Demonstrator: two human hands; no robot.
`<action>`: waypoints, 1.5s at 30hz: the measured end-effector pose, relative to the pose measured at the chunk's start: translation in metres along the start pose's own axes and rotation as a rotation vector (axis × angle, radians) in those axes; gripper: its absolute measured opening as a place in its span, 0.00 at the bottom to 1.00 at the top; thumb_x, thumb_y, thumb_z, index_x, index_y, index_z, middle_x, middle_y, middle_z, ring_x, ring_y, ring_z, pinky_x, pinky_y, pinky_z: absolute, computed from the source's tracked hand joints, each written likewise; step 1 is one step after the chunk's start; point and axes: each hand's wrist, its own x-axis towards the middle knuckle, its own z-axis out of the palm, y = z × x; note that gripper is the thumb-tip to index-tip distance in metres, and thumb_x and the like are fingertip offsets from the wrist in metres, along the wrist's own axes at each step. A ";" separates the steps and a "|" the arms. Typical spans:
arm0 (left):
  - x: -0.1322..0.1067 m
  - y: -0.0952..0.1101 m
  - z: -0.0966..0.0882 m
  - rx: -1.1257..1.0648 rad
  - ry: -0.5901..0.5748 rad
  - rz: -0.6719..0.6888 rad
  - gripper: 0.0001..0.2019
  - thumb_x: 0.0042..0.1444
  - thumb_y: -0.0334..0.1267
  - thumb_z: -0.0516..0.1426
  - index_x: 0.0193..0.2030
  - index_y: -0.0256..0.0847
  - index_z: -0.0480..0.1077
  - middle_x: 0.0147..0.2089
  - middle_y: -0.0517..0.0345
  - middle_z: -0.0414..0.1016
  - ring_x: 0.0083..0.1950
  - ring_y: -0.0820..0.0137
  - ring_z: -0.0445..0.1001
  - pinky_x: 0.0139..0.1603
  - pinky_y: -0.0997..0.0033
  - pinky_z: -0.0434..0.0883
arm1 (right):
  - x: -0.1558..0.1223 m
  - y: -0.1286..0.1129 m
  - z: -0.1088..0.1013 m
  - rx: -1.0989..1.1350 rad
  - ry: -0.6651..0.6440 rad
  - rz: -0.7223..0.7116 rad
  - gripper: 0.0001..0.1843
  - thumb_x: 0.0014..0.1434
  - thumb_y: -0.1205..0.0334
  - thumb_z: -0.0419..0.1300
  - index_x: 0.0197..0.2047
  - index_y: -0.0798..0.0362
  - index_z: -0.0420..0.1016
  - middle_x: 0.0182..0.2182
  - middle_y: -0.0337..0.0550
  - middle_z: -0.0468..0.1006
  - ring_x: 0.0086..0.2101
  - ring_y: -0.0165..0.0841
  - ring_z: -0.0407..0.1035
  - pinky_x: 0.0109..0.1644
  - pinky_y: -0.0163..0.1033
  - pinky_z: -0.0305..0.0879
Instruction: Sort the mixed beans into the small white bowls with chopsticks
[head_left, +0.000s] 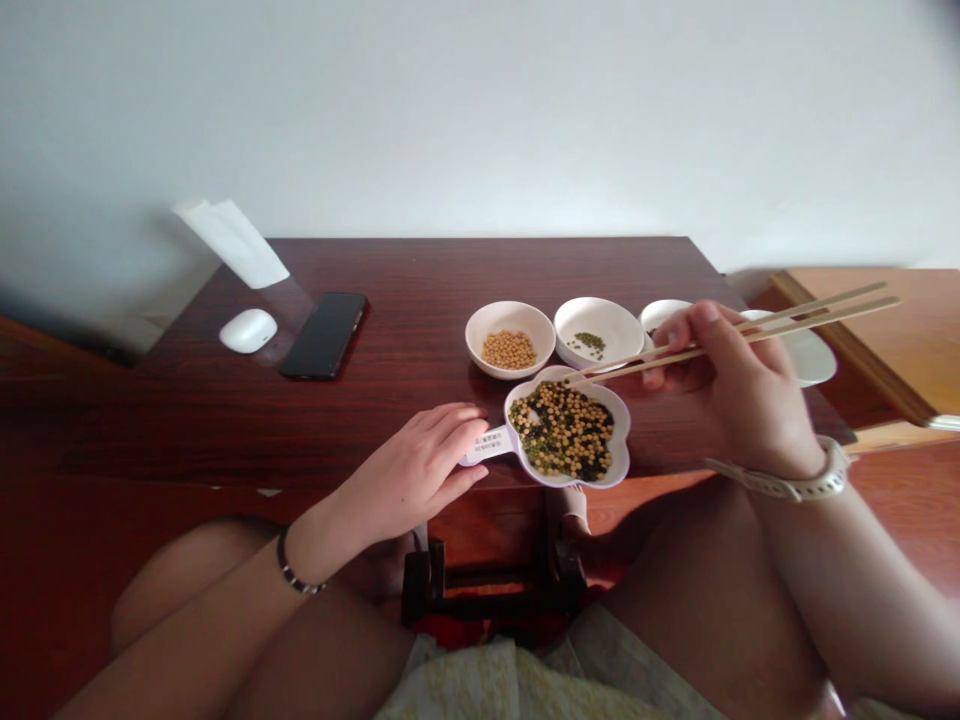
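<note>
My left hand [424,460] is closed on the short handle of a white scalloped dish [620,420] at the table's front edge. Mixed beans [566,430], yellow, green and black, fill the dish. A pair of wooden chopsticks [787,318] is held in my right hand [739,385], their tips at the dish's far rim among the beans. I cannot tell whether a bean is between the tips. Behind the dish stand a white bowl [480,335] of yellow beans and a white bowl [622,325] with a few green beans. A third white bowl [664,306] is partly hidden by my right hand.
Another white dish [817,360] stands right of my right hand. On the left of the dark wooden table [420,270] lie a black phone [325,335], a white rounded case [248,330] and a white tissue pack [236,243]. A wall rises behind the table.
</note>
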 end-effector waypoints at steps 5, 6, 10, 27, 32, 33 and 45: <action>0.001 0.002 -0.001 -0.019 0.019 -0.005 0.16 0.79 0.40 0.57 0.69 0.42 0.69 0.69 0.41 0.77 0.72 0.50 0.74 0.74 0.42 0.74 | 0.016 -0.004 -0.039 0.056 0.301 -0.237 0.16 0.69 0.55 0.69 0.30 0.51 0.77 0.32 0.43 0.73 0.24 0.29 0.70 0.25 0.35 0.68; 0.001 0.002 -0.001 -0.022 0.021 -0.004 0.16 0.79 0.40 0.57 0.69 0.42 0.69 0.69 0.41 0.77 0.72 0.50 0.74 0.74 0.42 0.74 | 0.020 -0.003 -0.049 0.061 0.356 -0.252 0.16 0.68 0.57 0.69 0.29 0.51 0.77 0.32 0.44 0.74 0.25 0.30 0.71 0.26 0.36 0.70; 0.002 0.002 -0.001 -0.015 0.029 0.005 0.16 0.79 0.40 0.56 0.68 0.41 0.69 0.68 0.41 0.76 0.71 0.50 0.74 0.74 0.43 0.73 | 0.030 0.002 -0.085 0.015 0.581 -0.290 0.19 0.69 0.69 0.62 0.25 0.51 0.75 0.27 0.43 0.74 0.23 0.29 0.70 0.26 0.38 0.69; 0.001 0.002 0.004 -0.036 0.054 -0.028 0.16 0.79 0.41 0.57 0.68 0.43 0.70 0.68 0.43 0.77 0.71 0.50 0.75 0.72 0.42 0.75 | -0.008 -0.003 -0.066 -0.090 0.259 -0.096 0.18 0.70 0.50 0.69 0.31 0.52 0.79 0.28 0.45 0.77 0.23 0.31 0.74 0.24 0.34 0.67; 0.000 0.002 0.005 -0.040 0.050 -0.018 0.15 0.79 0.40 0.57 0.67 0.41 0.70 0.67 0.42 0.77 0.70 0.51 0.75 0.72 0.42 0.75 | -0.031 -0.009 -0.034 -0.156 -0.048 0.001 0.20 0.74 0.43 0.65 0.36 0.49 0.79 0.31 0.43 0.78 0.30 0.34 0.76 0.37 0.39 0.75; 0.000 0.002 0.004 -0.040 0.051 -0.016 0.15 0.79 0.40 0.57 0.68 0.41 0.70 0.67 0.43 0.77 0.70 0.51 0.75 0.72 0.42 0.75 | -0.034 -0.011 -0.029 -0.179 -0.085 0.002 0.21 0.74 0.42 0.64 0.36 0.48 0.79 0.31 0.43 0.78 0.32 0.35 0.76 0.38 0.40 0.75; 0.002 0.001 0.004 -0.010 0.032 -0.010 0.16 0.79 0.40 0.57 0.68 0.39 0.69 0.68 0.41 0.76 0.71 0.50 0.74 0.73 0.42 0.74 | -0.019 0.013 -0.025 -0.162 -0.168 0.011 0.22 0.74 0.38 0.64 0.38 0.48 0.79 0.34 0.41 0.79 0.34 0.35 0.74 0.39 0.41 0.72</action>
